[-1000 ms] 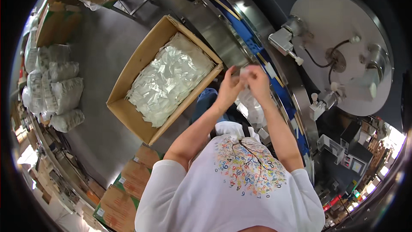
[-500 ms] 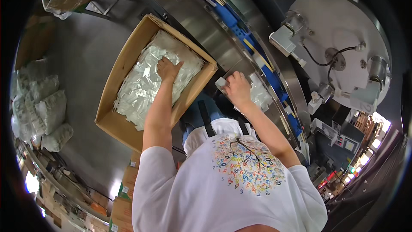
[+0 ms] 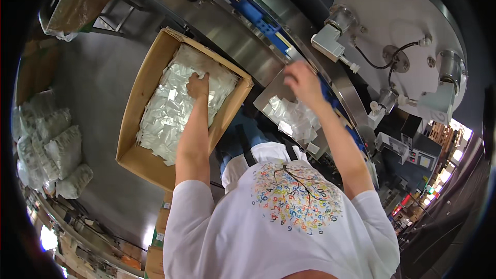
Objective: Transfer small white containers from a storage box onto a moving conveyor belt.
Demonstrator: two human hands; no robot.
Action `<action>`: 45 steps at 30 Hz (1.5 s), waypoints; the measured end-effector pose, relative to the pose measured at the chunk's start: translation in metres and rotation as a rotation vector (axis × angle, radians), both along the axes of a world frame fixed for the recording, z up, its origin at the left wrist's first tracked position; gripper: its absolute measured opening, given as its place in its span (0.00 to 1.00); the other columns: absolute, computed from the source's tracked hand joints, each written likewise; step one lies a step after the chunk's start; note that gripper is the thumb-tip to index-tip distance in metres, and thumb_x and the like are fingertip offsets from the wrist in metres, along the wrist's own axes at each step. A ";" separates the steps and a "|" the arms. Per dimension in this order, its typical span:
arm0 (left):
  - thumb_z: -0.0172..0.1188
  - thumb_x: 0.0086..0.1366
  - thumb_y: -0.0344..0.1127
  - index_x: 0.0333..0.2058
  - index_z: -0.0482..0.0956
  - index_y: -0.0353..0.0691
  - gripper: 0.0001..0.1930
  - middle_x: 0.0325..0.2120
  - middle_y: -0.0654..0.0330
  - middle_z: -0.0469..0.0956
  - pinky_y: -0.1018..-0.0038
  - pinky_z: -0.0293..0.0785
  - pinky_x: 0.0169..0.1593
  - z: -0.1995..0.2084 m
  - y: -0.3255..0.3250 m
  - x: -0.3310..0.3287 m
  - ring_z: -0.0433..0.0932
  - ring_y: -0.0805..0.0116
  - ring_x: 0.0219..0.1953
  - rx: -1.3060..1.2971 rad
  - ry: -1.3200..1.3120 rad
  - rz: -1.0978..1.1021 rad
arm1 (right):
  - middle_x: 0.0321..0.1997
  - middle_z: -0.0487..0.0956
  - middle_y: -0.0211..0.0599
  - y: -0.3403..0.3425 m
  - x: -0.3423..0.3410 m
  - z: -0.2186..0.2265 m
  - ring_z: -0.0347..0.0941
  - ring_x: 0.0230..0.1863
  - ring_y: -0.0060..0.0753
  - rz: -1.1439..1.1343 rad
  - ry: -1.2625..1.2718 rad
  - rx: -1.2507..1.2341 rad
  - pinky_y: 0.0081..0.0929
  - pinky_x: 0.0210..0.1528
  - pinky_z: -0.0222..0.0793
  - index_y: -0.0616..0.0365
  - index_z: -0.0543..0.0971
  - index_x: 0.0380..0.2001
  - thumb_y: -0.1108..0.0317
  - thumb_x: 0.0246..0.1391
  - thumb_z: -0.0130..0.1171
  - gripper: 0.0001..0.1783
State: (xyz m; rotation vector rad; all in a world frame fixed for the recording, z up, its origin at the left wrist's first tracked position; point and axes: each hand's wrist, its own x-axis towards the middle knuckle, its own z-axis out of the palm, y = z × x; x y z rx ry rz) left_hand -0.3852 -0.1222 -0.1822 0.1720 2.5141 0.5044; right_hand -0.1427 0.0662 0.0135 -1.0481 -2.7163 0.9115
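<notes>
A large cardboard box [image 3: 132, 119] at left is filled with small clear, shiny plastic packets [image 3: 168, 103]. My left hand [image 3: 197, 86] rests on the packets near the middle of the box, fingers curled and thumb apart; whatever lies under the fingers is hidden. To the right, my right hand [image 3: 305, 83] hangs bent over the blue conveyor track [image 3: 268, 30], blurred by motion, so its grip is unclear. A white piece [image 3: 291, 51] lies on the track just beyond its fingers. Below that hand, a loose pile of similar packets [image 3: 292, 116] sits on a metal tray [image 3: 268, 93].
A round metal machine plate [image 3: 385, 26] with cylinders and black hoses stands at the far right. Stuffed clear bags [image 3: 64, 150] are heaped on the floor at left. A plastic-lined carton [image 3: 80, 5] is at the upper left. Stacked cartons [image 3: 155, 263] stand near my left elbow.
My right hand has moved up and away from the packet pile toward the blue track, uncovering the pile. My left hand stays among the packets, its fingers more curled. The whole view has shifted slightly.
</notes>
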 end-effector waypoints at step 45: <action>0.56 0.60 0.34 0.40 0.75 0.34 0.12 0.31 0.65 0.76 0.82 0.68 0.36 0.225 0.071 0.180 0.72 0.80 0.32 0.693 -0.938 -0.175 | 0.29 0.75 0.36 0.007 0.147 0.003 0.71 0.34 0.34 -0.524 -0.066 0.361 0.26 0.36 0.67 0.59 0.76 0.30 0.68 0.42 0.61 0.10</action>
